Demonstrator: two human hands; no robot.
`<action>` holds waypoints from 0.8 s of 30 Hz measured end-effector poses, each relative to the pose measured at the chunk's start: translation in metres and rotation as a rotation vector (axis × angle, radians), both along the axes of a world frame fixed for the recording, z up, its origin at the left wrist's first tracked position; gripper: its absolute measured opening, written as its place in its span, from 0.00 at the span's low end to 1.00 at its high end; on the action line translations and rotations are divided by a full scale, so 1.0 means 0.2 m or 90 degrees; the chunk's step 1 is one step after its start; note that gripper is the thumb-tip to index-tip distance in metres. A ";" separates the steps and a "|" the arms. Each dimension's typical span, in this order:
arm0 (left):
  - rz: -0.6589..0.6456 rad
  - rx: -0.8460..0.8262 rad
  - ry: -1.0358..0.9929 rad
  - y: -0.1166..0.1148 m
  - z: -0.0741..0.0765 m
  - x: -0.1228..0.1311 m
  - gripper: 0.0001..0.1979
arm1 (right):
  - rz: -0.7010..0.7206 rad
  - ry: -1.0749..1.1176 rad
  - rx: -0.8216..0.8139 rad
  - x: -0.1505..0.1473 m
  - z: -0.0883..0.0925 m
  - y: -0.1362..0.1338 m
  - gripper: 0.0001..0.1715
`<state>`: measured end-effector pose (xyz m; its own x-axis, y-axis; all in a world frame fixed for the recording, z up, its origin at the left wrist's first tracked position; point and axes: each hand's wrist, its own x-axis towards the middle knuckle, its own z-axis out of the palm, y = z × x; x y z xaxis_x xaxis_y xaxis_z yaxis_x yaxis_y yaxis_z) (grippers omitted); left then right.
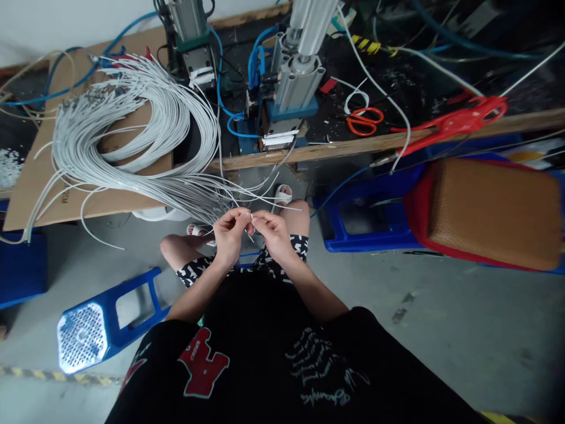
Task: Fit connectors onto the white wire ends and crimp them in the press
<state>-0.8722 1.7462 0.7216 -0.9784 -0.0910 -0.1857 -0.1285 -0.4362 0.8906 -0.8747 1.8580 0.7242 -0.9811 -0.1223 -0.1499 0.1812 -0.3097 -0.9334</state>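
In front of my lap, my left hand (230, 234) and my right hand (272, 234) meet fingertip to fingertip. Both pinch a thin white cable (252, 216), and the fingers hide most of the part they hold. Just beyond them, loose ends of a large coiled bundle of white cables (145, 176) fan out over the bench edge toward my hands. The coil itself rests on a cardboard sheet (26, 203) at the left.
Two pneumatic presses (289, 88) stand on the bench (326, 150), with blue air hoses around them. Orange-handled scissors (364, 122) and a red air gun (459, 121) lie to the right. A blue stool (110, 324) is tipped over at lower left; a brown-cushioned seat (494, 212) stands right.
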 end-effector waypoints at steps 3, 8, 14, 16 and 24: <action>-0.008 0.022 -0.004 0.00 0.00 0.00 0.15 | 0.002 -0.004 0.021 0.00 0.00 0.00 0.21; -0.015 0.035 0.000 0.00 0.00 -0.01 0.14 | 0.006 -0.021 0.010 0.00 0.00 0.00 0.22; -0.025 0.015 0.001 0.00 0.00 -0.01 0.15 | 0.014 -0.040 -0.003 0.00 -0.01 0.01 0.22; -0.029 0.021 0.015 -0.01 -0.01 -0.01 0.14 | 0.021 -0.041 0.001 -0.01 -0.02 0.01 0.23; -0.173 -0.157 0.109 -0.15 0.06 -0.09 0.11 | 0.061 -0.036 -0.018 -0.02 -0.03 0.04 0.23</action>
<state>-0.8906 1.7164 0.7326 -0.9877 0.1543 -0.0236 -0.0512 -0.1772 0.9828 -0.8790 1.8653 0.7176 -0.9546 -0.2205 -0.2003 0.2640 -0.3148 -0.9117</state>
